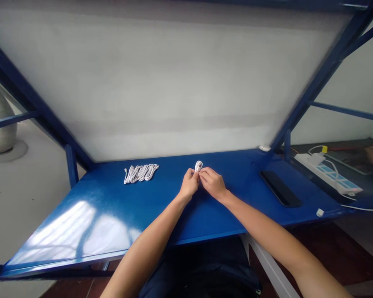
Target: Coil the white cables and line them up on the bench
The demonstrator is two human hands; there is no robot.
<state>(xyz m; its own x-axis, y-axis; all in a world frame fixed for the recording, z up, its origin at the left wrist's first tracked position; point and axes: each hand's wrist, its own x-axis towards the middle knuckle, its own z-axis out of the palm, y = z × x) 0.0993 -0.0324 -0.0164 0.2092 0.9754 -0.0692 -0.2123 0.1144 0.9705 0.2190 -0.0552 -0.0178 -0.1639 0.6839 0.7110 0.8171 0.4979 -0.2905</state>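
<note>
A small looped white cable [198, 166] stands up between my two hands, above the middle of the blue table [161, 198]. My left hand [190, 182] pinches its lower end. The fingers of my right hand [212, 181] are pressed together at the cable's right side, touching it. Several bundled white cables [141, 173] lie side by side on the table to the left.
A black phone-like slab [280, 188] lies to the right, with a small white block [320, 212] near the right edge. A white object [264, 147] sits at the back. Farther right is a power strip [329, 174] with cords. Blue frame bars slope up both sides.
</note>
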